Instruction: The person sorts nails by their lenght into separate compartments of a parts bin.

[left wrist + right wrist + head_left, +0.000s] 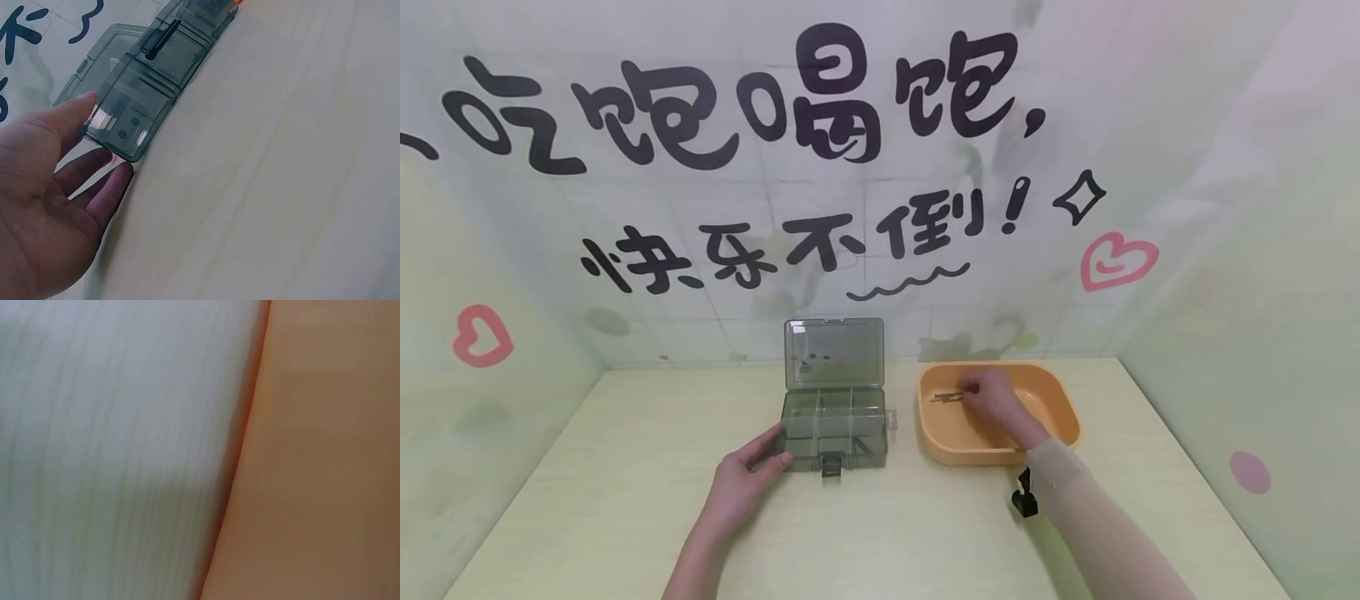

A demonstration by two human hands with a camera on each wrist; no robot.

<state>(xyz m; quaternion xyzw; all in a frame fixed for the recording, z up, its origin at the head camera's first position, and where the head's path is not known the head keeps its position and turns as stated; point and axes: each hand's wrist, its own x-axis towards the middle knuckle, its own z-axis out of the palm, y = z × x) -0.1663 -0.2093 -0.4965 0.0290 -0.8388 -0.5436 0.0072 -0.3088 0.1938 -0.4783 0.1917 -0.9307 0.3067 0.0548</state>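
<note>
A smoky-grey, see-through compartment box [835, 446] stands on the table with its lid [835, 354] raised. My left hand [741, 483] holds its front left corner, with the thumb at the front edge and the fingers along the side. Inside the front right compartment lies a dark slender piece [862, 446]. My right hand [996, 404] reaches down into an orange tray [1000, 457], fingertips bent beside several thin screws or nails [946, 397]. I cannot tell whether those fingers pinch one. The right wrist view shows only tray wall and tabletop.
The pale wooden table [880, 542] ends at a back wall [865, 250] with black lettering, and side walls rise at left and right. A black clip-like piece [1024, 496] hangs by the right wrist. The box's black latch [831, 465] points forward.
</note>
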